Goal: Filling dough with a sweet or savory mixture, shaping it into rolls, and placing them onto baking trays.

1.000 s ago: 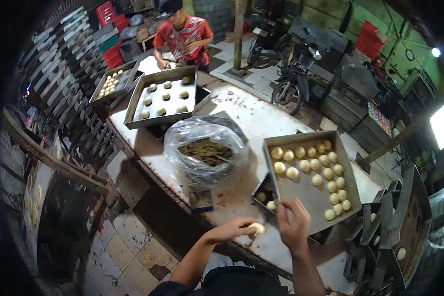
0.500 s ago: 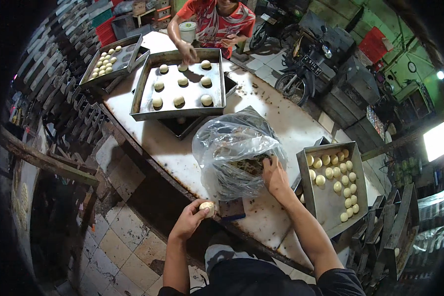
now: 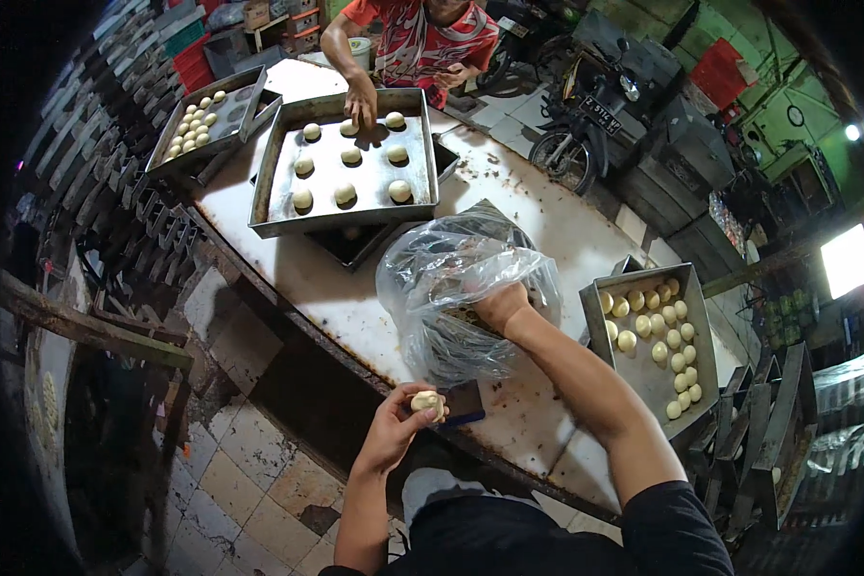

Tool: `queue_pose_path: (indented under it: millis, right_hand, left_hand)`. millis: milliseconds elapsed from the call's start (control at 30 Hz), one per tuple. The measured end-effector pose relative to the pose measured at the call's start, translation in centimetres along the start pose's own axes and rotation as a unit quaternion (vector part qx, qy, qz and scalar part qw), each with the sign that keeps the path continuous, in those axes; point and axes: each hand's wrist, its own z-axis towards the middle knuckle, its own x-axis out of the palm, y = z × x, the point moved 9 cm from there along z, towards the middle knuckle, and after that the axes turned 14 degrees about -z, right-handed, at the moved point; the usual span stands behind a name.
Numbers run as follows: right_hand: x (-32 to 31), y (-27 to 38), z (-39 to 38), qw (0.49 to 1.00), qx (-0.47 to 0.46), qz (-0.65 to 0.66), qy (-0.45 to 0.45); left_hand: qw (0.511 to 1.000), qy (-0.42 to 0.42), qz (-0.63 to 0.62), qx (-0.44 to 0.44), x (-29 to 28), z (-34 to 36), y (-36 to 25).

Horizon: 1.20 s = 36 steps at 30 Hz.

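Note:
Near the table's front edge, my left hand (image 3: pixel 398 425) is closed round a pale dough ball (image 3: pixel 427 404). My right hand (image 3: pixel 499 305) reaches into a clear plastic bag (image 3: pixel 442 336) on the table; the plastic and the wrist hide its fingers. Dark, crumbly filling shows only in part inside the bag. To the right stands a metal tray (image 3: pixel 634 389) with several dough balls (image 3: pixel 660 352). Ahead on the left, another metal tray (image 3: pixel 280 213) carries spaced dough balls (image 3: pixel 344 193), and a co-worker's hand (image 3: pixel 361 100) touches one at its far side.
A third tray (image 3: pixel 230 136) of dough balls sits at the far left of the white table (image 3: pixel 326 322). A dark blue flat object (image 3: pixel 466 419) lies at the front edge. Beyond the table are a co-worker in a red shirt (image 3: pixel 422 48) and a motorcycle (image 3: pixel 586 125).
My right hand has gone deeper into the bag, from its right rim toward the middle. My left hand, with the dough ball, has shifted slightly right.

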Motion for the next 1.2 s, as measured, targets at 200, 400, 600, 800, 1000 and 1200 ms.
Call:
queue_pose_path:
  millis: [200, 400, 600, 800, 1000, 1200]
  right_hand:
    - [-0.3, 0.3, -1.4, 0.984, -0.057, 0.057, 0.156]
    - [-0.7, -4.5, -8.7, 0.821, 0.18, 0.465, 0.277]
    - [-3.3, -1.7, -14.0, 0.645, 0.337, 0.683, 0.058]
    - [-6.8, -0.9, -14.3, 0.801, 0.239, 0.54, -0.101]
    - [-3.6, -3.7, -11.2, 0.911, 0.171, 0.37, -0.063]
    - [-7.2, -1.6, -17.1, 0.89, 0.042, 0.453, -0.016]
  left_hand:
    - [0.997, -0.051, 0.051, 0.008, -1.1, 0.5, 0.4]
    - [0.998, -0.043, 0.046, -0.014, 2.3, 5.9, 2.8]
    - [0.995, -0.087, 0.031, -0.027, 4.0, 10.6, 5.9]
    - [0.964, -0.072, -0.253, 0.044, 3.5, 9.3, 1.1]
    - [0.952, -0.159, -0.211, 0.154, -1.4, 4.6, -1.0]
    - [0.977, -0.061, -0.18, 0.096, 6.1, -0.3, 3.9]
